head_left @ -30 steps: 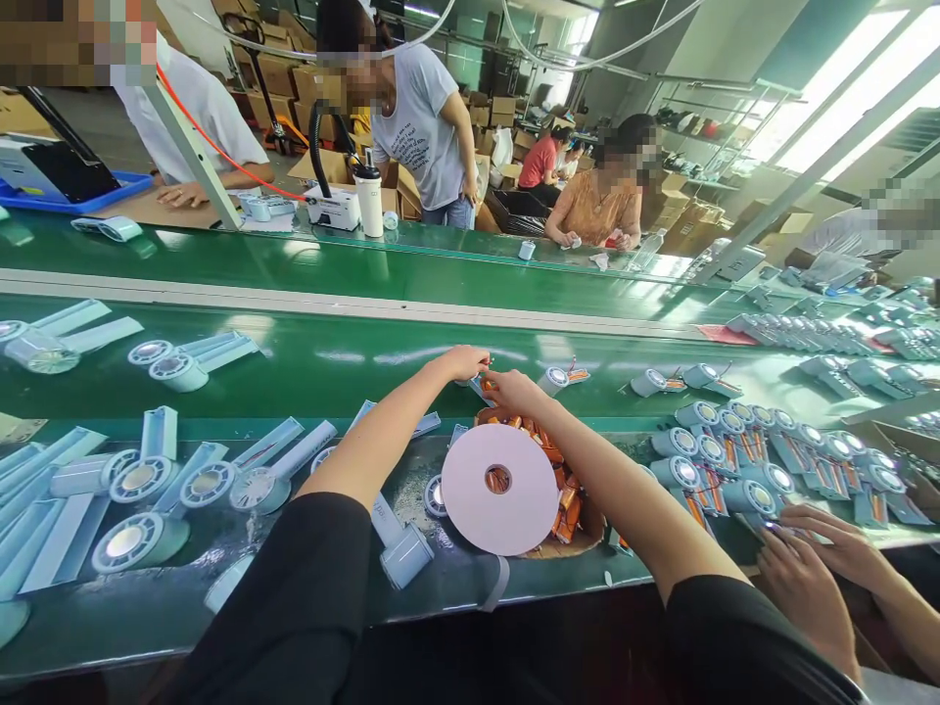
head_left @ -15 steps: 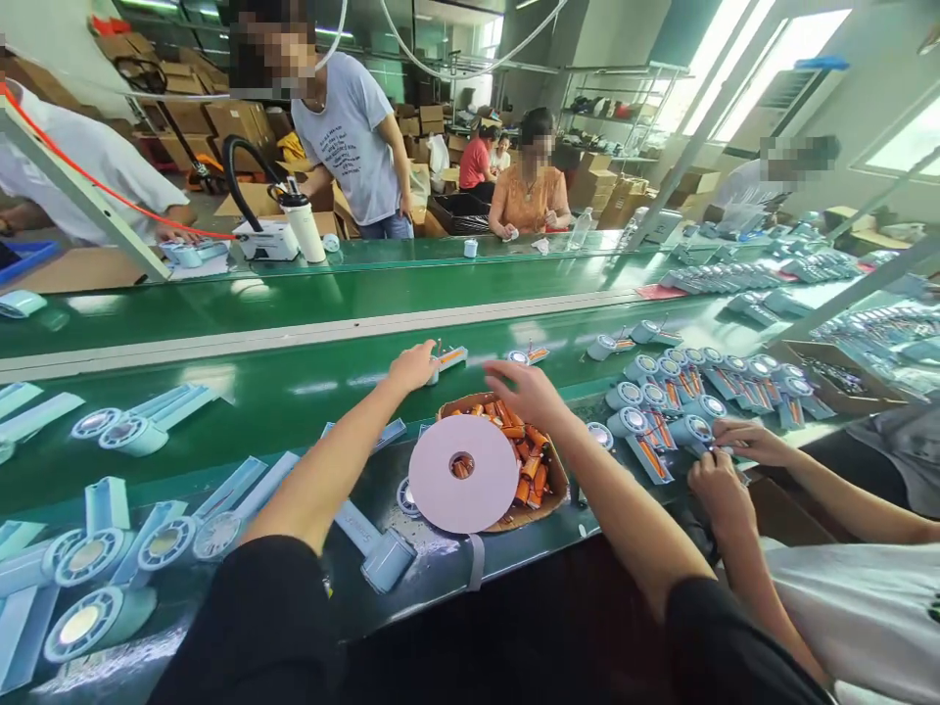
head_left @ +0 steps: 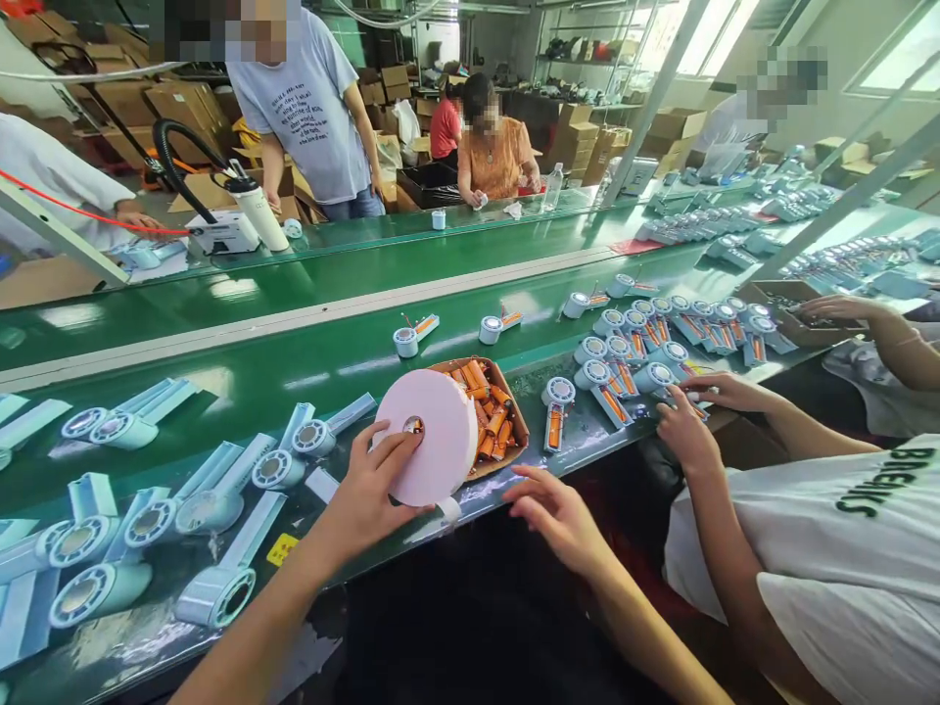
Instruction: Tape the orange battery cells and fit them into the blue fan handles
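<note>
Daylight pours in, nearly white, through the windows (head_left: 724, 37) over at upper right and lays pale glare along the glossy green belt (head_left: 345, 274). Below the bench (head_left: 139, 641) it sinks almost to black; the far shelves (head_left: 587, 59) look soft, and everything near the borders seems stretched.

Left grip (head_left: 362, 495) curled, right grip (head_left: 564, 519) loose

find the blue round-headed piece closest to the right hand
The orange-filled piece just right of the box of orange parts; every other such piece lies farther from the right hand.
</note>
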Action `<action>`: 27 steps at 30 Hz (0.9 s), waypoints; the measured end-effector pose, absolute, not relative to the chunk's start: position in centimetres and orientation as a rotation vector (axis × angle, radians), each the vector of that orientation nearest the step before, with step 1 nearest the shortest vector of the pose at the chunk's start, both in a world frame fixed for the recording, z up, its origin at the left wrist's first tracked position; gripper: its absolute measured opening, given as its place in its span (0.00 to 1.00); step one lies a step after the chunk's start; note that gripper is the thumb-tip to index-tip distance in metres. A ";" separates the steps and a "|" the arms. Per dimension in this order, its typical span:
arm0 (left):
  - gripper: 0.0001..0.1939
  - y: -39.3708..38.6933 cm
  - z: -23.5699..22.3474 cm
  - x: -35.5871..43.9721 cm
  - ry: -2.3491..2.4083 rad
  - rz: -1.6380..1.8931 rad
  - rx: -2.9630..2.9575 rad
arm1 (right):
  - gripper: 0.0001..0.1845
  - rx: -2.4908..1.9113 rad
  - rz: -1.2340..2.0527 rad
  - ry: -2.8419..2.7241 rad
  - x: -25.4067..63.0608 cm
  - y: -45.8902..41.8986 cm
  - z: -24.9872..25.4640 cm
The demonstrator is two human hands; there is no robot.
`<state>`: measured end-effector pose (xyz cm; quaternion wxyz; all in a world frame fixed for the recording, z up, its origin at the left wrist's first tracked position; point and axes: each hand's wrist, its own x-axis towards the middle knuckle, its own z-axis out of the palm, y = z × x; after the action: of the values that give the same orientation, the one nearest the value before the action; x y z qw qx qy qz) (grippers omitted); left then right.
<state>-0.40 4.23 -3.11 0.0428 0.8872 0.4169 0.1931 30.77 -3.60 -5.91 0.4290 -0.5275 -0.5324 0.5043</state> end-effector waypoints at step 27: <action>0.51 -0.4 -5.6 -4.2 1.543 1.019 2.515 | 0.13 -1.429 0.109 -1.973 31.7 10.6 -0.2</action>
<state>-4.24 -0.43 -5.61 0.0098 0.8056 0.4943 0.3265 31.70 10.55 -0.23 0.3443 -0.5500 -0.7597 0.0419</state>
